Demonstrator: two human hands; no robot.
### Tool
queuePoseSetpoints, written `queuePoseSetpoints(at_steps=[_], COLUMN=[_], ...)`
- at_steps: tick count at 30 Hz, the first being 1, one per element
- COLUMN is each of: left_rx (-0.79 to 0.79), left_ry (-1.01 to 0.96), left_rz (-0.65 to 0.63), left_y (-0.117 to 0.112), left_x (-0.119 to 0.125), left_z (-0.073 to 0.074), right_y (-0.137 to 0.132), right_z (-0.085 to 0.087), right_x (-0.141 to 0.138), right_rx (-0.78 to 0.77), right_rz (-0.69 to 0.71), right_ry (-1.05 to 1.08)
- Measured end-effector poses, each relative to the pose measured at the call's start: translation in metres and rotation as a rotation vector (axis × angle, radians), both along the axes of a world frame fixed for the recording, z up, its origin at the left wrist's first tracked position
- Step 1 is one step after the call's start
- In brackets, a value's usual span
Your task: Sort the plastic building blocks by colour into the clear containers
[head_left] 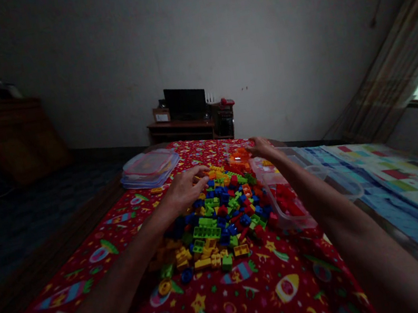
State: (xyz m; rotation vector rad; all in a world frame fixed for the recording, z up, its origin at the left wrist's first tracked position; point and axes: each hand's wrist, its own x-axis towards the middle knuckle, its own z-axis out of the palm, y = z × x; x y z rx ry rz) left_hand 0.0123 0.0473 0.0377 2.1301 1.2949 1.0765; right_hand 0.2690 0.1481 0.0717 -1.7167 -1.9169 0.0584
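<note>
Red cloth with rockets on it lies under a big pile of blocks, yellow, green, blue and red. On the far side of the pile the left hand rests with fingers loose and spread. The right hand touches a clear box of orange blocks behind the pile; I cannot tell if it grips anything. A clear box of red blocks sits just beside the pile.
</note>
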Motion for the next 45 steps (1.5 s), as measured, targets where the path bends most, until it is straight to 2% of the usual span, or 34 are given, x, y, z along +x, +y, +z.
queuePoseSetpoints(at_steps=[4,7,12,15,18,20,21,24,27,29,32,35,38,41,45], left_rx=[0.054,0.103,0.135,0.162,0.169,0.126,0.080,-0.021,-0.036,-0.026,0.021,0.059,0.151,0.271,0.334], left_ry=[0.078,0.126,0.151,0.159,0.199,0.248,0.275,0.312,0.337,0.425,0.458,0.423,0.388,0.386,0.371], left_rz=[0.054,0.080,0.060,0.051,0.046,0.041,0.042,0.104,0.137,0.160,0.171,0.189,0.195,0.133,0.042], left_y=[-0.004,-0.004,-0.003,-0.009,-0.024,-0.039,-0.049,-0.080,-0.106,-0.115,-0.115,-0.106,-0.095,-0.081,-0.054], left_x=[-0.002,-0.003,-0.002,-0.007,-0.027,-0.049,-0.062,-0.100,-0.116,-0.109,-0.081,-0.050,-0.029,-0.014,0.007], left_z=[0.008,0.007,0.007,0.015,0.015,0.003,-0.008,-0.053,-0.099,-0.117,-0.123,-0.118,-0.113,-0.108,-0.091], right_y=[-0.020,-0.055,-0.120,-0.151,-0.167,-0.168,-0.166,-0.155,-0.147,-0.147,-0.150,-0.153,-0.153,-0.152,-0.147], right_z=[-0.006,-0.010,-0.020,-0.028,-0.040,-0.051,-0.057,-0.075,-0.087,-0.090,-0.092,-0.091,-0.088,-0.087,-0.090], right_x=[-0.002,-0.003,-0.016,-0.033,-0.049,-0.056,-0.059,-0.063,-0.063,-0.062,-0.056,-0.051,-0.047,-0.043,-0.034], right_rx=[0.043,0.079,0.097,0.059,0.067,0.108,0.128,0.181,0.228,0.234,0.248,0.299,0.283,0.296,0.385], right_rz=[0.068,0.192,0.387,0.542,0.656,0.695,0.709,0.708,0.653,0.627,0.642,0.661,0.666,0.660,0.625], right_ry=[-0.003,-0.003,0.139,0.066,-0.031,-0.068,-0.086,-0.148,-0.183,-0.191,-0.173,-0.115,-0.108,-0.098,-0.033])
